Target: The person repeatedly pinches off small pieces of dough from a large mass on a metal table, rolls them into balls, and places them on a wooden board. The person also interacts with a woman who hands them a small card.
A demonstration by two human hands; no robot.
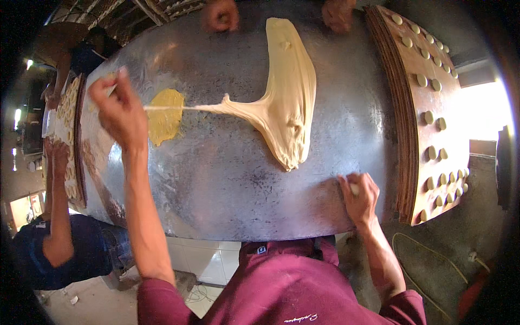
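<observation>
A large pale stretch of dough [292, 103] lies on the dark metal tabletop [227, 179], with its narrow end pointing away from me. From its left side a thin dough strand [206, 107] is drawn out toward my left hand [120, 111]. That hand is raised at the table's left, its fingers closed on the strand's end, which the hand mostly hides. Beneath the strand is a flat yellow smear [167, 116]. My right hand [362, 196], near the front right edge, has its fingers curled round a small pale dough ball [355, 189].
On the right, stacked wooden boards [403, 157] carry several small dough rounds [428, 117]. Another person's hands [221, 15] are at the far edge. At left, a person in dark clothes [81, 249] stands by a tray of dough pieces [70, 114]. A cable [433, 252] hangs lower right.
</observation>
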